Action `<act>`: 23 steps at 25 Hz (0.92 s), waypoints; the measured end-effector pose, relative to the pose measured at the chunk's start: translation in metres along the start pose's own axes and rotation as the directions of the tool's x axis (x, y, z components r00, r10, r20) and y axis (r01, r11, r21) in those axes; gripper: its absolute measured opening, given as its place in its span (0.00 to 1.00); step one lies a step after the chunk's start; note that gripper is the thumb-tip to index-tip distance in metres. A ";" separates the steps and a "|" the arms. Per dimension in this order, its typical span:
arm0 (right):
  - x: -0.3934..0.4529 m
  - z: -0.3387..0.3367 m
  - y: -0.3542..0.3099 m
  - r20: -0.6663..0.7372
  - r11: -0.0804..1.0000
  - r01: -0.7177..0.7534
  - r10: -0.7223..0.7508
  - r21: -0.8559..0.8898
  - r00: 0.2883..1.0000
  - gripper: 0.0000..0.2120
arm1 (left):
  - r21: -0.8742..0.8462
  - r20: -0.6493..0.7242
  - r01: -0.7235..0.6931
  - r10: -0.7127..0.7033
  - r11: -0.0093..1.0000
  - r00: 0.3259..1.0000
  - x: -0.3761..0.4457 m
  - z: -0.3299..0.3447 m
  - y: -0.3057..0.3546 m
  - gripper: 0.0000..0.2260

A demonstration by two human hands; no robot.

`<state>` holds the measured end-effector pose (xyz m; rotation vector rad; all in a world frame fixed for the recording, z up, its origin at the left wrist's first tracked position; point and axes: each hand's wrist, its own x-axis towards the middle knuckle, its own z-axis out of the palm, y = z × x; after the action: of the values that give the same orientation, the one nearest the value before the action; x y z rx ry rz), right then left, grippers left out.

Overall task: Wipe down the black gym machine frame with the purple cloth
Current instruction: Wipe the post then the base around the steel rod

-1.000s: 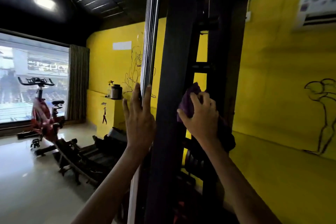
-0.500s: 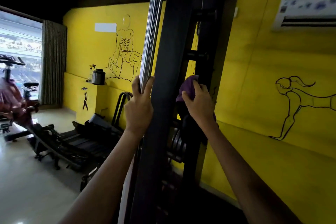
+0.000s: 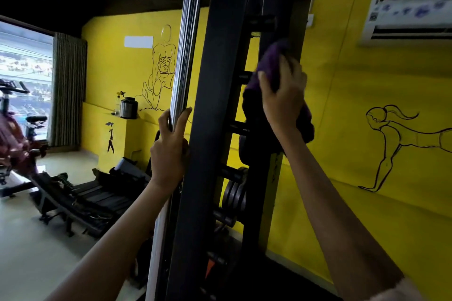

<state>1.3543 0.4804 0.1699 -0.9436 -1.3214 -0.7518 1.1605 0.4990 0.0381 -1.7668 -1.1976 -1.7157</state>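
Right hand (image 3: 281, 95), at about one o'clock from the left, grips the bunched purple cloth (image 3: 269, 61) and presses it against the inner upright of the black gym machine frame (image 3: 208, 129). Half a second ago it sat lower on that post; it has since climbed, so the wipe looks to be running upward, mid-task. Left hand (image 3: 168, 151) still wraps the chrome guide rod (image 3: 186, 56) at nine o'clock of the frame, steadying the body.

Both arms reach up, left hand (image 3: 168, 151) gripping, right hand (image 3: 283, 98) clutching.
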 end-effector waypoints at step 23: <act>0.036 -0.003 -0.010 0.411 0.957 -0.222 0.282 -0.188 0.867 0.17 | 0.066 -0.036 0.001 0.002 0.998 0.999 -0.001 0.002 -0.003 0.33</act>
<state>1.3511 0.4757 0.2067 -1.4252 -1.5023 -0.4401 1.1600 0.5022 0.0360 -1.6907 -1.2244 -1.6804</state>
